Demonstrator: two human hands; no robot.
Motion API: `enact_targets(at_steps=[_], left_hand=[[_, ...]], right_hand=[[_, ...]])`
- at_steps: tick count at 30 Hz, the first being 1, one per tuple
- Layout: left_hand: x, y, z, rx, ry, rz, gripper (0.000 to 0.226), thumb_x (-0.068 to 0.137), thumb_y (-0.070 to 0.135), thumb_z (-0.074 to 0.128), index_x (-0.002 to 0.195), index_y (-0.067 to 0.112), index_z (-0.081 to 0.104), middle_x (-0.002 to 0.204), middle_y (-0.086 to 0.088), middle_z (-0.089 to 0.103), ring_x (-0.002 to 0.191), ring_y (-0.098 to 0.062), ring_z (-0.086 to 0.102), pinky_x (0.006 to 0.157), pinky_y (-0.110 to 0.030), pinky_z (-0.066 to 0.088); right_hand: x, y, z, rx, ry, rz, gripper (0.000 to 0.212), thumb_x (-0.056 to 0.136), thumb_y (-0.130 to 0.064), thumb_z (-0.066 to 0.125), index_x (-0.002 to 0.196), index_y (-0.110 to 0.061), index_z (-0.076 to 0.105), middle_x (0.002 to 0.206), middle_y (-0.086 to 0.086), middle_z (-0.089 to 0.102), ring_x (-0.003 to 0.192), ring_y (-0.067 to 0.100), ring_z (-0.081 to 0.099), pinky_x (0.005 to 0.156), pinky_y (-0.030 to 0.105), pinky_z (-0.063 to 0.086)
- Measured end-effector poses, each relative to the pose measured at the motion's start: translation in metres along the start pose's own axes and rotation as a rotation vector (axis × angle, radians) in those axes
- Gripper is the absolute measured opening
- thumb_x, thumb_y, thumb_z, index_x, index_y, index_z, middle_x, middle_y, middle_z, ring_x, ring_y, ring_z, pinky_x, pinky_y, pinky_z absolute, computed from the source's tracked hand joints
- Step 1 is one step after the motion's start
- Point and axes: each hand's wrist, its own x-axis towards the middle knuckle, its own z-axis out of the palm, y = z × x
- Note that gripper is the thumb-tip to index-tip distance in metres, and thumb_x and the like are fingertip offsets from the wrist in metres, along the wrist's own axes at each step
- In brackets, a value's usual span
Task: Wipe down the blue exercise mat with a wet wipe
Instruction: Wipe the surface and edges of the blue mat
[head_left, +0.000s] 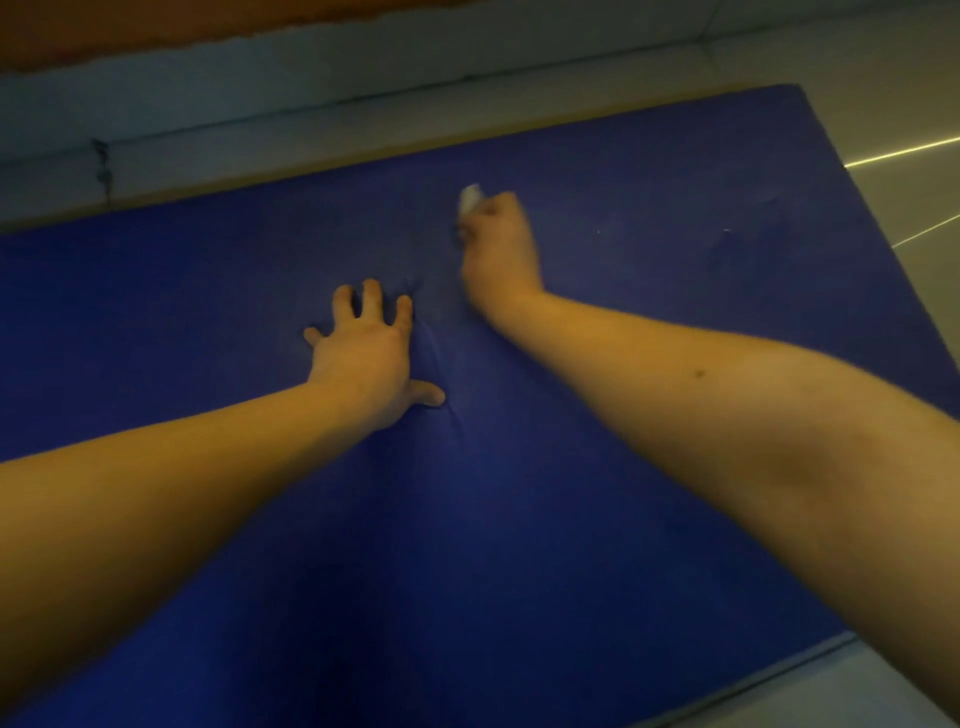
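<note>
While the blue exercise mat (208, 291) fills most of the head view, lying flat on a pale tiled floor (909, 104), both bare forearms reach out over it. The left hand (363, 358), at 9 o'clock from the frame centre, presses palm-down on the mat with fingers spread and thumb out, holding nothing; the mat surface creases just beside it. The right hand (498, 249), at 12 o'clock from centre, is curled round a white wet wipe (470, 196) and sits down against the mat. Only a small tuft of the wipe shows, at the hand's 11 o'clock side, and it is blurred. A grey skirting ledge (260, 104) runs along the mat's far edge, from 10 to 1 o'clock.
</note>
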Motion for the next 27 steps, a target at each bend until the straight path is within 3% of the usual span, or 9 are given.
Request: enact_targets(at_steps=[3, 6, 7, 10, 13, 15, 18, 23, 27], left_hand=[[-0.001, -0.001, 0.001, 0.003, -0.006, -0.001, 0.124, 0.067, 0.080, 0.068, 0.159, 0.025, 0.005, 0.163, -0.006, -0.004, 0.149, -0.038, -0.001, 0.108, -0.071, 0.031], [0.000, -0.001, 0.001, 0.000, -0.023, 0.003, 0.124, 0.068, 0.080, 0.067, 0.160, 0.026, 0.004, 0.163, -0.006, -0.005, 0.149, -0.038, -0.003, 0.108, -0.071, 0.030], [0.000, -0.001, 0.001, 0.002, -0.030, 0.004, 0.124, 0.068, 0.080, 0.067, 0.160, 0.025, 0.003, 0.163, -0.006, -0.007, 0.149, -0.039, -0.004, 0.108, -0.071, 0.030], [0.001, -0.002, 0.000, 0.002, -0.042, -0.002, 0.124, 0.069, 0.080, 0.066, 0.160, 0.024, 0.002, 0.164, -0.008, -0.008, 0.149, -0.039, -0.006, 0.110, -0.071, 0.028], [0.001, 0.001, -0.001, 0.007, -0.038, -0.003, 0.125, 0.070, 0.080, 0.066, 0.160, 0.024, 0.001, 0.163, -0.009, -0.008, 0.149, -0.040, -0.006, 0.111, -0.071, 0.027], [0.001, 0.001, -0.002, 0.007, -0.036, -0.012, 0.125, 0.070, 0.080, 0.066, 0.160, 0.023, 0.000, 0.163, -0.009, -0.008, 0.150, -0.040, -0.006, 0.111, -0.071, 0.027], [0.001, 0.003, -0.004, 0.006, -0.046, -0.011, 0.125, 0.070, 0.079, 0.066, 0.160, 0.023, -0.001, 0.163, -0.009, -0.009, 0.150, -0.040, -0.007, 0.112, -0.071, 0.026], [0.000, 0.002, -0.003, -0.003, -0.052, 0.001, 0.125, 0.071, 0.079, 0.066, 0.160, 0.023, -0.001, 0.163, -0.009, -0.011, 0.149, -0.040, -0.008, 0.110, -0.072, 0.027], [-0.001, 0.001, -0.005, 0.007, -0.061, 0.006, 0.124, 0.072, 0.079, 0.064, 0.160, 0.024, -0.003, 0.163, -0.009, -0.013, 0.149, -0.040, -0.009, 0.111, -0.071, 0.027]], right_hand=[[-0.024, -0.011, 0.022, -0.237, -0.302, -0.394, 0.019, 0.098, -0.010, 0.056, 0.111, -0.003, 0.069, 0.112, 0.015, 0.058, 0.100, 0.027, 0.053, 0.079, 0.033, 0.043], [-0.008, 0.005, 0.010, -0.321, -0.247, -0.606, 0.018, 0.093, -0.012, 0.063, 0.107, -0.007, 0.074, 0.104, 0.016, 0.060, 0.094, 0.033, 0.055, 0.069, 0.036, 0.043], [0.003, 0.011, 0.001, -0.315, -0.193, -0.581, 0.015, 0.095, -0.014, 0.061, 0.101, -0.008, 0.073, 0.100, 0.015, 0.060, 0.090, 0.032, 0.055, 0.069, 0.037, 0.043], [0.055, 0.041, -0.040, -0.273, 0.049, -0.148, 0.028, 0.102, -0.038, 0.052, 0.084, -0.018, 0.060, 0.094, 0.010, 0.059, 0.085, 0.024, 0.055, 0.073, 0.035, 0.038], [0.094, 0.062, -0.081, -0.256, 0.215, 0.116, 0.018, 0.103, -0.035, 0.045, 0.099, -0.020, 0.054, 0.107, 0.010, 0.066, 0.094, 0.025, 0.058, 0.075, 0.031, 0.037], [0.107, 0.055, -0.079, -0.230, 0.192, 0.177, 0.015, 0.102, -0.021, 0.046, 0.115, -0.017, 0.051, 0.119, 0.012, 0.060, 0.104, 0.023, 0.057, 0.075, 0.025, 0.036], [0.103, 0.024, -0.044, -0.278, 0.179, 0.142, 0.031, 0.106, -0.017, 0.042, 0.128, 0.001, 0.054, 0.131, 0.019, 0.057, 0.119, 0.030, 0.056, 0.085, 0.028, 0.037], [0.040, -0.051, 0.043, -0.254, -0.246, -0.236, 0.039, 0.100, -0.007, 0.052, 0.138, 0.001, 0.050, 0.136, 0.020, 0.050, 0.119, 0.035, 0.055, 0.092, 0.034, 0.046], [0.053, -0.045, 0.034, -0.411, -0.329, -0.398, 0.038, 0.096, -0.004, 0.055, 0.134, -0.001, 0.057, 0.132, 0.019, 0.054, 0.118, 0.036, 0.055, 0.094, 0.036, 0.047]])
